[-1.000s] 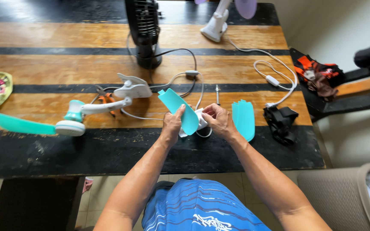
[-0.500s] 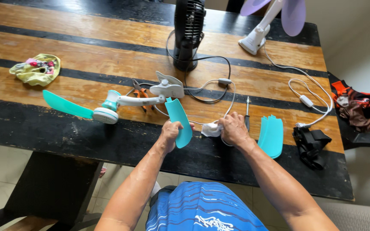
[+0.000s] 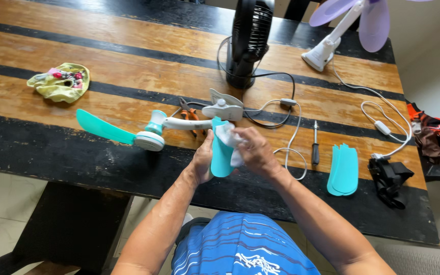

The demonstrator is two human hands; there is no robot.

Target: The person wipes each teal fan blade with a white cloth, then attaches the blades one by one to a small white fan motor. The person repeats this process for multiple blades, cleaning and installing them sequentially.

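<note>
Teal fan blade [image 3: 222,153] — smooth, upright.

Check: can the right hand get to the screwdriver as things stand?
Probably yes. The screwdriver lies bare on the table just right of the right hand, but that hand holds a white cloth.

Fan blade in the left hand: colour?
Teal, plain; the fan blade in the left hand shows best in the head view.

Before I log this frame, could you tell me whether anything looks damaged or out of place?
Yes: the small fan lies on its side with one teal blade attached; loose blades sit apart, and the left hand holds another blade.
</note>
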